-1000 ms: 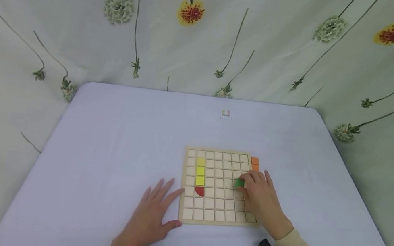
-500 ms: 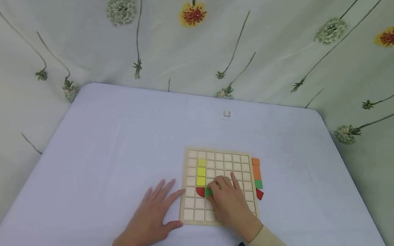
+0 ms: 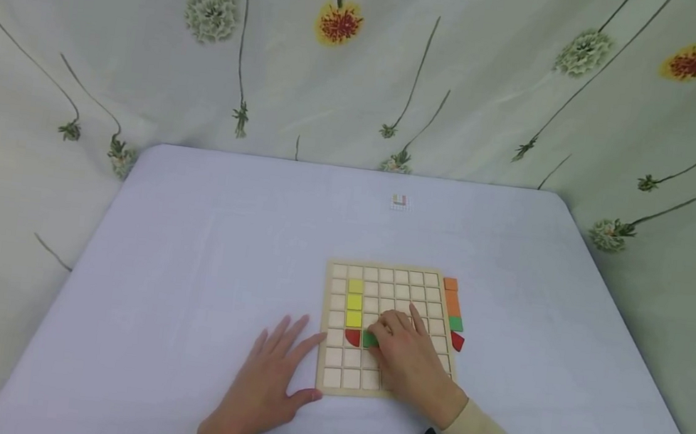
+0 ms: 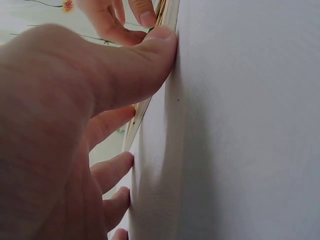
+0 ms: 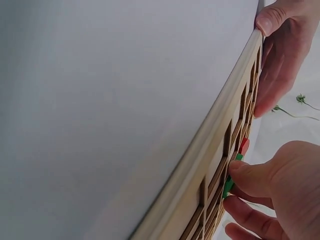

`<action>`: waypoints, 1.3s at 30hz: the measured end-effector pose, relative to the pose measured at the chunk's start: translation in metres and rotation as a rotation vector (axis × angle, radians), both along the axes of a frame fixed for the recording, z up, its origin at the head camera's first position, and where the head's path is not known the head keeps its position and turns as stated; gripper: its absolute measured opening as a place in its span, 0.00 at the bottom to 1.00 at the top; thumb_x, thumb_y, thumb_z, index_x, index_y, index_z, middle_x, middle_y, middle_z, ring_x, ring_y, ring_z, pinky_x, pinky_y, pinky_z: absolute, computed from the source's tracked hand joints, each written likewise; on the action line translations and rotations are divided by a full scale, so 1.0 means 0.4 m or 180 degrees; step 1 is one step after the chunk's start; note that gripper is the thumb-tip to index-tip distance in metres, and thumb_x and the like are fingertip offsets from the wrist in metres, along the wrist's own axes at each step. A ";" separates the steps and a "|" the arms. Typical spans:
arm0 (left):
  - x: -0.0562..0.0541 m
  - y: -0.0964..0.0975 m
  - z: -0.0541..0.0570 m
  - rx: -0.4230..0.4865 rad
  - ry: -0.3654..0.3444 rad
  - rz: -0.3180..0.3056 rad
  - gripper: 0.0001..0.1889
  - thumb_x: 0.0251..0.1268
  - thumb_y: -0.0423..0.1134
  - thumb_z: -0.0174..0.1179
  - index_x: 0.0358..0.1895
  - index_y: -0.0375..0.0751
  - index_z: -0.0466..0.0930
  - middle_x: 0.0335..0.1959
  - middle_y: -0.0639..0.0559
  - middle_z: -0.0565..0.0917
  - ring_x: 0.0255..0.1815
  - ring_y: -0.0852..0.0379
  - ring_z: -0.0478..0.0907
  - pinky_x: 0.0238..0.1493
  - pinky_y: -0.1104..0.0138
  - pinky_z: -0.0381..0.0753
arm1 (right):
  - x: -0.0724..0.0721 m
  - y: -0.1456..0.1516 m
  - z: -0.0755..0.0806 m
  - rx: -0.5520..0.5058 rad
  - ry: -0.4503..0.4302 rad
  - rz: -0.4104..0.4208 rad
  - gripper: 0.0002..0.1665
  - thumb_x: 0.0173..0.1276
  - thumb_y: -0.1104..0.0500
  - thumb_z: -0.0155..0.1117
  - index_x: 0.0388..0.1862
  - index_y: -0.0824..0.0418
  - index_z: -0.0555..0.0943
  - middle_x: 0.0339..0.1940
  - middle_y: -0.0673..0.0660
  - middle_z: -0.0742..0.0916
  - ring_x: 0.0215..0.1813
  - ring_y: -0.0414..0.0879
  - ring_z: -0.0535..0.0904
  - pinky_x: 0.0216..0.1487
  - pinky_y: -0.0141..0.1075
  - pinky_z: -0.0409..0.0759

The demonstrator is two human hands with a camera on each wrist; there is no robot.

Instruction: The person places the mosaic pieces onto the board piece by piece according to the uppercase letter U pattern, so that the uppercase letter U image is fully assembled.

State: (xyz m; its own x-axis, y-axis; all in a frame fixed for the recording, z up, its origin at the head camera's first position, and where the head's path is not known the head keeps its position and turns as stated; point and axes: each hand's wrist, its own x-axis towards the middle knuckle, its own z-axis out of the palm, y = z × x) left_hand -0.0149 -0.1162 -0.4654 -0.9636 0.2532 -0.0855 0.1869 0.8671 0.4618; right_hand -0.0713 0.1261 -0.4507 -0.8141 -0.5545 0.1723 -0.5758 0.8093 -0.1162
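Observation:
A wooden grid board [image 3: 350, 378] lies on the table. Three yellow square tiles [image 3: 354, 302] fill a column in it, with a red quarter-round tile [image 3: 353, 338] just below them. My right hand [image 3: 412, 360] pinches a green tile [image 5: 229, 185] between thumb and finger at the cell to the right of the red one; the fingers partly cover it. At the board's left edge rests my left hand [image 3: 268, 380], fingers spread, its thumb [image 4: 157, 45] touching the lower left corner and its index finger touching the side.
Along the board's right side lie orange tiles [image 3: 451, 302], a green tile [image 3: 455, 324] and a red tile [image 3: 457, 341]. A small card with a coloured grid [image 3: 400, 201] lies near the far edge of the white-covered table [image 3: 224, 231].
My right hand has carried the green tile leftward from the board's right part to beside the red tile, and has barely moved since half a second ago. The left hand stays in place.

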 end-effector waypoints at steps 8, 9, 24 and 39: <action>-0.001 0.003 0.004 0.0002 0.0019 0.0009 0.44 0.52 0.54 0.77 0.74 0.58 0.68 0.82 0.48 0.61 0.84 0.40 0.52 0.79 0.36 0.56 | 0.000 0.015 0.004 -0.0026 0.0051 0.0078 0.13 0.64 0.57 0.74 0.47 0.52 0.85 0.46 0.49 0.83 0.56 0.48 0.79 0.74 0.63 0.68; -0.001 0.003 0.004 0.0004 0.0013 0.0011 0.44 0.51 0.54 0.77 0.74 0.58 0.68 0.82 0.48 0.61 0.84 0.40 0.52 0.79 0.36 0.56 | -0.001 0.020 0.004 -0.0054 0.0018 0.0053 0.13 0.64 0.57 0.74 0.47 0.52 0.84 0.46 0.49 0.83 0.57 0.49 0.79 0.75 0.63 0.68; 0.000 0.006 0.004 0.0005 -0.0069 0.0039 0.45 0.51 0.54 0.77 0.75 0.59 0.66 0.82 0.50 0.59 0.84 0.41 0.50 0.80 0.37 0.54 | -0.045 0.204 0.001 -0.0136 0.0061 -0.0713 0.10 0.65 0.67 0.70 0.45 0.60 0.84 0.47 0.58 0.86 0.60 0.58 0.79 0.73 0.70 0.63; -0.001 0.009 0.006 -0.0006 -0.0081 0.0052 0.45 0.51 0.54 0.77 0.75 0.60 0.67 0.82 0.49 0.59 0.84 0.41 0.51 0.80 0.37 0.54 | -0.064 0.279 0.000 0.0083 -0.0050 -0.0965 0.20 0.56 0.68 0.77 0.49 0.64 0.84 0.46 0.60 0.88 0.58 0.59 0.81 0.71 0.73 0.63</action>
